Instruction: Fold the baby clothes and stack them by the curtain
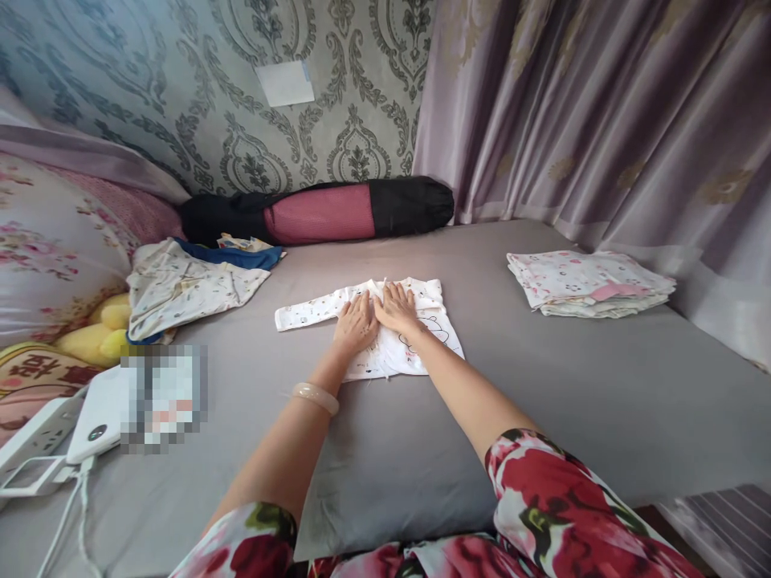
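Observation:
A small white baby shirt (367, 367) with tiny prints and a line-drawn animal lies spread on the grey bedsheet (259, 449). One sleeve stretches out to the left; on the right side no sleeve sticks out, and the arms partly cover the cloth. My left hand (356, 323) rests flat on the middle of the shirt, fingers extended. Beside it, my right hand (396, 307) also lies flat on the upper front, its thumb side close to the left hand. Neither hand grasps the fabric.
Folded printed clothes (593, 282) are stacked at the right. Loose garments (193, 285) lie at the left near a floral pillow (54, 241). A white power bank (102, 413) with cables and a power strip (42, 437) sit front left. A black-and-pink bag (322, 213) lies along the wall.

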Tool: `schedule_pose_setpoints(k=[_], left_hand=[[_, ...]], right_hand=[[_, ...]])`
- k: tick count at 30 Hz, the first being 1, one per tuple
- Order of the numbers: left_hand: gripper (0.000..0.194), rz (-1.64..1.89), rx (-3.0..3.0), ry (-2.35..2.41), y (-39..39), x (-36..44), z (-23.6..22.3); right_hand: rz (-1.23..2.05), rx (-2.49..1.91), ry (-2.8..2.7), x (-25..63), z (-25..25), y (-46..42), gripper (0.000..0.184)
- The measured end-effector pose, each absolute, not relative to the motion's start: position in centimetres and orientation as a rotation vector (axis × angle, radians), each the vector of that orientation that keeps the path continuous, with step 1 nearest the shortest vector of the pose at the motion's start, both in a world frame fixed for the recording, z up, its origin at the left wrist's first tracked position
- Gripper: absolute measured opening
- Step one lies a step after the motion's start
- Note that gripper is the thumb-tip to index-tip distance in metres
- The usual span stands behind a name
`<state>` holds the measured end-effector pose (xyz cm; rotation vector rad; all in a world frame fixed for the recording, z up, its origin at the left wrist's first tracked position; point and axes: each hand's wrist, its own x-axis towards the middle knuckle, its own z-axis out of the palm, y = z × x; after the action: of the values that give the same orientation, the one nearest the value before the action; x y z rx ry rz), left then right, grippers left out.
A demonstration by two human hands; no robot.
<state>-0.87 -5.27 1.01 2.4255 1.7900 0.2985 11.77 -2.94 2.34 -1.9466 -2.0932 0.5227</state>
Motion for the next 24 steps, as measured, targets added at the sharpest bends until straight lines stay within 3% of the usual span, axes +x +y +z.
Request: schedule_pose_setpoints(k=[4, 12, 16, 21, 24], left_hand=[[0.061, 0.302, 2.441, 1.800, -5.5, -0.7, 1.2], [0.057, 0.373, 2.568, 1.732, -6.1, -0.5, 1.2], [0.058, 0.357, 2.616, 1.641, -6.1, -0.7, 1.3], [0.057, 0.324, 2.629, 1.546, -5.9, -1.0, 1.3], [0.054, 0.310, 2.639, 1.516, -5.7, -1.0, 1.2]], right_hand=[[0.640, -1.891, -2.200, 12.8, 3.5, -3.3, 0.070], [0.421, -1.763, -2.453, 13.4, 2.3, -4.2, 0.064], [0.427, -1.758, -2.439, 13.4, 2.1, -4.0, 0.063], [0.681, -1.703, -2.349, 14.2, 3.4, -3.4, 0.063], [0.588, -1.743, -2.264, 15.0, 3.5, -3.3, 0.061]])
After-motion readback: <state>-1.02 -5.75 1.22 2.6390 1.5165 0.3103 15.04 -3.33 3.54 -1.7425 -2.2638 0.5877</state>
